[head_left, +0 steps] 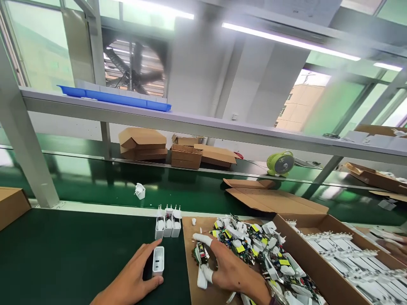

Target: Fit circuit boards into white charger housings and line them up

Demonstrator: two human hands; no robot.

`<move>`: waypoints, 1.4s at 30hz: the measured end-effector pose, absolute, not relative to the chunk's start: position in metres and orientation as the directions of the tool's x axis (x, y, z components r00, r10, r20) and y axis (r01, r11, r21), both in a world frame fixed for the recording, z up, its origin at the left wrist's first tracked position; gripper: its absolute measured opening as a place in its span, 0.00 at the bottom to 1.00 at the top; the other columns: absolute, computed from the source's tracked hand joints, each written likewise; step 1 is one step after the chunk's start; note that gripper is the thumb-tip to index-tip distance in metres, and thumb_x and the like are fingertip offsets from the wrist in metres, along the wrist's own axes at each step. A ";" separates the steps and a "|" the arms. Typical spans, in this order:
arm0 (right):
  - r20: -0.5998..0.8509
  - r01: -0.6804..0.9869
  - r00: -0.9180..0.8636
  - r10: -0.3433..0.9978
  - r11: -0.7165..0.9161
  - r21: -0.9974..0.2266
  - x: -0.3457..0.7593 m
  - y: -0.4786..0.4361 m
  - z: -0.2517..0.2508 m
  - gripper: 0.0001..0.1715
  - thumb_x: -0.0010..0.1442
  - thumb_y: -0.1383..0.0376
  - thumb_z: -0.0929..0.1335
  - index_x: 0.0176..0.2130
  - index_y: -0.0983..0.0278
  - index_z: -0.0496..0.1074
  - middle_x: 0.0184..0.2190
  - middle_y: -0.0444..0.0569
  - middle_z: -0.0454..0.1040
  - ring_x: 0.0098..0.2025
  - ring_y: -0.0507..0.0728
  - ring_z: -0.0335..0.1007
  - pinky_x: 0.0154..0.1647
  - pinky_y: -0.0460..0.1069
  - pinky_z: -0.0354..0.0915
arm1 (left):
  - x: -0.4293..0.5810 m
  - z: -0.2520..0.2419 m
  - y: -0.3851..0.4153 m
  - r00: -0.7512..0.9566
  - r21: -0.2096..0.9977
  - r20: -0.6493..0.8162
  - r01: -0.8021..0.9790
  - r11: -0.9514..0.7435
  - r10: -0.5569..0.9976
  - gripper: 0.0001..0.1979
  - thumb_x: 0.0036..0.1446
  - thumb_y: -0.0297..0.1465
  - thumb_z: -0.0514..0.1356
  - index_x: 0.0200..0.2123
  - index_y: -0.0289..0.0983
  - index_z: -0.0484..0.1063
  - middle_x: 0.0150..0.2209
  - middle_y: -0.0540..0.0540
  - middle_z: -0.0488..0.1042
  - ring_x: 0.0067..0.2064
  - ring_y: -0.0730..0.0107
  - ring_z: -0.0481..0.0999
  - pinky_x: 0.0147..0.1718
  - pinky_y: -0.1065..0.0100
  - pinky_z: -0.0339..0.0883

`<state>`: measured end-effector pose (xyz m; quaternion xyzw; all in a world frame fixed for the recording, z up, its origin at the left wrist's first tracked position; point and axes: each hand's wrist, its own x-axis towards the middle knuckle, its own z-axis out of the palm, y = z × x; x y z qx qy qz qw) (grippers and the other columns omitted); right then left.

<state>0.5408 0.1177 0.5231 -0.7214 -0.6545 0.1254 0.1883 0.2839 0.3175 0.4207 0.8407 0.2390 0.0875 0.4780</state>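
Observation:
A white, open-topped charger housing point(158, 261) sits between the thumb and index finger of my left hand point(135, 271), over the green surface. The thumb meets its near end and the index fingertip is at its far end. My right hand point(227, 267), with white covers on thumb and index finger, pinches a small charger circuit board point(201, 253) with a white piece at its lower end. Beside that hand lies a heap of circuit boards and white plug parts point(244, 239) on a brown cardboard sheet point(190, 231). Three white chargers with prongs up point(168, 222) stand beyond my left hand.
At the right is a cardboard box point(305, 250) holding rows of white parts, with a co-worker's hand point(391, 241) behind it. A loose white plug piece point(140, 191) lies on the green belt point(95, 182). A shelf point(203, 123) crosses above, carrying a blue tray point(114, 98).

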 end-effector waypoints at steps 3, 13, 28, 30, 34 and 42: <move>0.000 0.883 0.060 0.998 -0.053 -0.466 0.516 0.123 0.513 0.50 0.53 0.68 0.70 0.72 0.63 0.61 0.70 0.60 0.65 0.71 0.72 0.61 0.72 0.65 0.61 | 0.287 0.422 0.321 0.870 0.834 0.034 0.247 -0.494 0.491 0.41 0.61 0.34 0.62 0.76 0.45 0.53 0.70 0.38 0.64 0.71 0.43 0.62 0.71 0.42 0.56; 0.052 0.979 0.102 0.993 -0.091 -0.181 0.510 0.134 0.517 0.21 0.66 0.70 0.64 0.57 0.67 0.75 0.58 0.63 0.76 0.59 0.69 0.73 0.63 0.63 0.70 | 0.257 0.430 0.343 0.861 0.827 -0.005 0.290 -0.483 0.509 0.41 0.62 0.34 0.63 0.75 0.48 0.53 0.71 0.40 0.64 0.71 0.45 0.63 0.71 0.42 0.56; -0.092 0.984 0.160 0.983 -0.167 -0.064 0.547 0.157 0.504 0.24 0.55 0.75 0.69 0.52 0.70 0.78 0.55 0.65 0.76 0.60 0.75 0.68 0.66 0.70 0.60 | 0.273 0.421 0.340 0.912 0.840 -0.097 0.290 -0.458 0.399 0.50 0.53 0.30 0.71 0.75 0.51 0.54 0.71 0.41 0.66 0.71 0.41 0.63 0.72 0.39 0.53; -0.050 0.975 0.201 0.978 -0.205 -0.091 0.545 0.166 0.517 0.21 0.61 0.74 0.66 0.53 0.70 0.77 0.56 0.64 0.75 0.60 0.72 0.68 0.65 0.67 0.61 | 0.273 0.410 0.340 0.901 0.853 -0.050 0.263 -0.451 0.431 0.52 0.52 0.33 0.73 0.76 0.50 0.52 0.70 0.39 0.67 0.70 0.41 0.66 0.70 0.40 0.57; -0.091 0.951 0.186 0.978 -0.202 -0.235 0.517 0.183 0.532 0.14 0.70 0.60 0.66 0.48 0.63 0.77 0.46 0.53 0.80 0.46 0.62 0.77 0.48 0.52 0.70 | 0.273 0.402 0.336 0.888 0.852 -0.028 0.261 -0.454 0.458 0.56 0.50 0.34 0.75 0.76 0.51 0.50 0.72 0.38 0.62 0.72 0.36 0.61 0.70 0.38 0.57; -0.307 0.984 0.116 0.945 -0.151 -0.091 0.455 0.171 0.497 0.29 0.48 0.73 0.71 0.52 0.72 0.77 0.59 0.66 0.73 0.60 0.72 0.70 0.61 0.57 0.66 | 0.257 0.434 0.330 0.896 0.882 -0.027 0.230 -0.412 0.442 0.55 0.52 0.26 0.68 0.77 0.53 0.44 0.70 0.41 0.60 0.70 0.49 0.62 0.72 0.42 0.54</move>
